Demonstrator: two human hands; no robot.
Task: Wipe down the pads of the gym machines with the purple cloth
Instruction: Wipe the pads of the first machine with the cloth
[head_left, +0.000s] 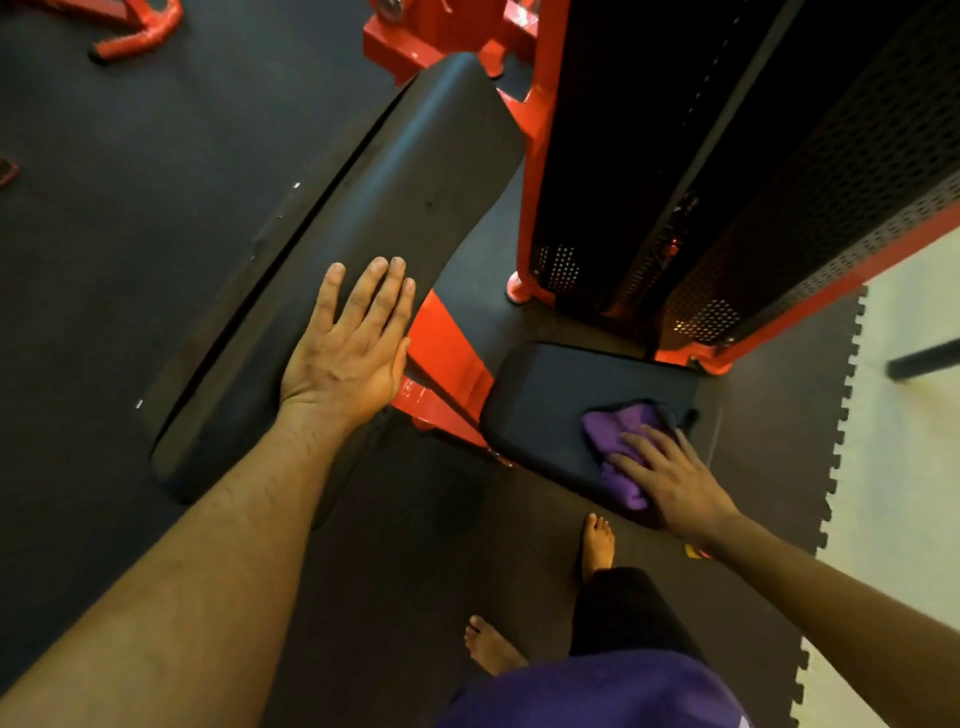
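Two bare feet (597, 540) stand on the dark floor mat (405, 545) at the bottom of the view. The right hand (670, 480) lies on the purple cloth (621, 447), fingers straight and spread, its grip apart, pressing the cloth flat onto the near right corner of the seat pad (550, 400). The left hand (353, 343) rests palm down on the lower end of the long back pad (374, 202), fingers straight and together, holding nothing. Between the pads runs the red frame (447, 353). Beyond stands a black perforated weight-stack shroud (753, 182).
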